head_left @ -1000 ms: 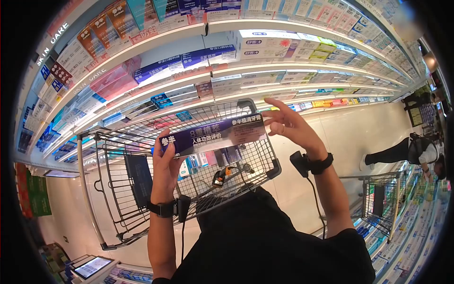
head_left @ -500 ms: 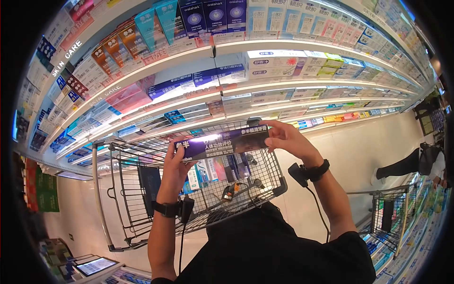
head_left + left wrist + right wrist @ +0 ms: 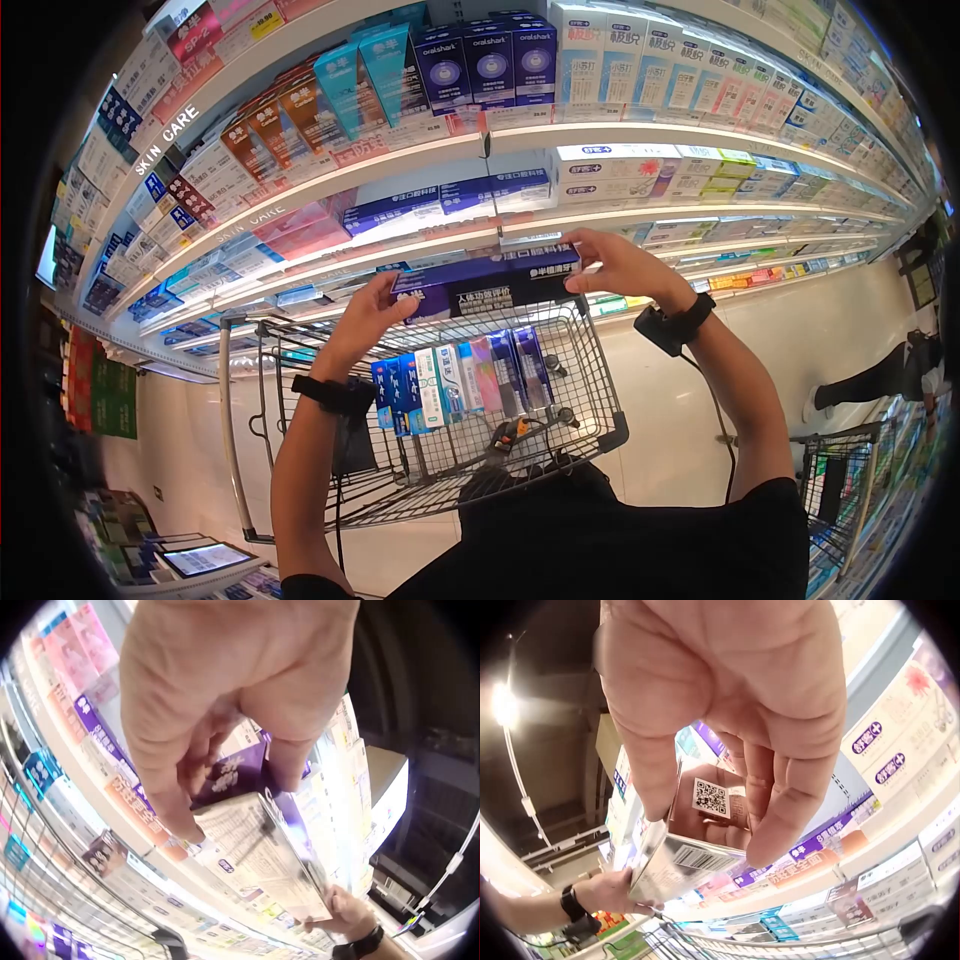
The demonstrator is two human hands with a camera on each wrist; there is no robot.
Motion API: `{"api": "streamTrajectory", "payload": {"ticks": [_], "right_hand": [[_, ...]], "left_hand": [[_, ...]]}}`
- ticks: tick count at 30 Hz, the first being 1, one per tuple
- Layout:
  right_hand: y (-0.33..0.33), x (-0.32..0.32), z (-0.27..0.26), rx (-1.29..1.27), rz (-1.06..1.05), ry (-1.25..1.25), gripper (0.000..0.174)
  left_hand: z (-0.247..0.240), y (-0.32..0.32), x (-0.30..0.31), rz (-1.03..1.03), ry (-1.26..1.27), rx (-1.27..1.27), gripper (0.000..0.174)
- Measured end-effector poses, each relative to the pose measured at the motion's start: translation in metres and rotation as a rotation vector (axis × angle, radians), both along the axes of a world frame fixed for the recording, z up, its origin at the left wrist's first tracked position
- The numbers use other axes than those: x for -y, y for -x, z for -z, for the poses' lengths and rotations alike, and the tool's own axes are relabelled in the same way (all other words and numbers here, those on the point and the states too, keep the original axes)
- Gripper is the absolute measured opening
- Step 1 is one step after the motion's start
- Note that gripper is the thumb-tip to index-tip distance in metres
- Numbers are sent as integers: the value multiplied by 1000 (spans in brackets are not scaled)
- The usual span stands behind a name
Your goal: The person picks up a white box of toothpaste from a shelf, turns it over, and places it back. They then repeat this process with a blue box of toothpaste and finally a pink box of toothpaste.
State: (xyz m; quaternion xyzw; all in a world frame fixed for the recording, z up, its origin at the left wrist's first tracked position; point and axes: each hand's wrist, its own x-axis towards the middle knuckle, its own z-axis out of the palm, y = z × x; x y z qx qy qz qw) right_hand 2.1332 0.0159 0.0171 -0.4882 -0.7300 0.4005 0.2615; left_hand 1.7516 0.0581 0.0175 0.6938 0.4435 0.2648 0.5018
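Observation:
A long purple and black toothpaste box (image 3: 485,285) is held level between both hands, over the cart's far side and in front of the shelves. The left hand (image 3: 365,318) grips its left end, thumb toward me. At the other end the right hand (image 3: 625,272) pinches the box between thumb and fingers. The left wrist view shows the box's pale, printed back (image 3: 251,847) stretching away to the right hand (image 3: 349,915). In the right wrist view a QR code (image 3: 710,797) marks the end panel between thumb and fingers.
Below stands a wire shopping cart (image 3: 615,430) with a row of toothpaste boxes (image 3: 450,380) and a black-and-orange item (image 3: 510,435) inside. Lit shelves (image 3: 400,150) packed with boxes curve across the front. At right are a second cart (image 3: 830,480) and another person (image 3: 875,380).
The right hand, with fingers spread beside the box a second ago, has closed on its right end. Both hands have carried the box forward toward the shelves, tilting it so its top shows.

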Motion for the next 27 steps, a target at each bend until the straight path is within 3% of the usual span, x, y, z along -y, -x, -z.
{"api": "streamTrajectory", "payload": {"ticks": [5,6,8,14,18,21,27], "right_hand": [[26,-58,9,243,217,-510,46],[31,-69,13,290,262,-574,44],[38,-88,27,383,351,-696,41],[36,-134,75,513,466,-683,31],[32,-148,92,546,507,-654,24],[28,-151,97,580,491,-536,44],[26,-155,100,589,500,-509,41]], "left_hand": [[-2,-4,-59,-79,-310,-162,53],[15,-4,-76,-133,-499,-198,56],[40,-11,-100,-193,-581,-104,58],[87,-36,-139,-266,-799,-194,56],[102,-46,-153,-280,-759,-196,55],[106,-48,-160,-263,-718,-276,56],[114,-49,-168,-233,-677,-280,57]]}}
